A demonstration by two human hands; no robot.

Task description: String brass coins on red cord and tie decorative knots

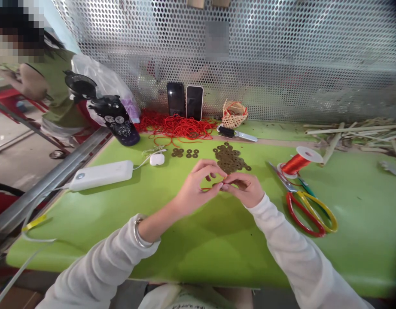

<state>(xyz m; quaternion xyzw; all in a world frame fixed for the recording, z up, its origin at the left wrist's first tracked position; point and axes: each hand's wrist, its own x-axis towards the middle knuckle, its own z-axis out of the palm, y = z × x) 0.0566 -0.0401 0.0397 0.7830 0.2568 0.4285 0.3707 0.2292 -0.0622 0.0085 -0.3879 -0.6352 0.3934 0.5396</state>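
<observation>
Over the middle of the green table (185, 231), my left hand (201, 182) and my right hand (245, 187) meet at the fingertips. Both pinch a thin red cord (206, 189), whose short end shows beside the left thumb. Anything else between the fingertips is too small to make out. Just beyond the hands lies a pile of bronze-coloured coins with holes (228, 158). Two small groups of such coins (178, 152) sit left of the pile. Farther back is a heap of red cords (181, 128).
Right: red-and-yellow-handled scissors (306, 214) and a spool of red thread (294, 164). Left: a white power bank (103, 175), earbud case (157, 159) and dark bottle (119, 124). Behind: two phones (194, 103), a small basket (234, 115), a brush (238, 133). A person sits far left.
</observation>
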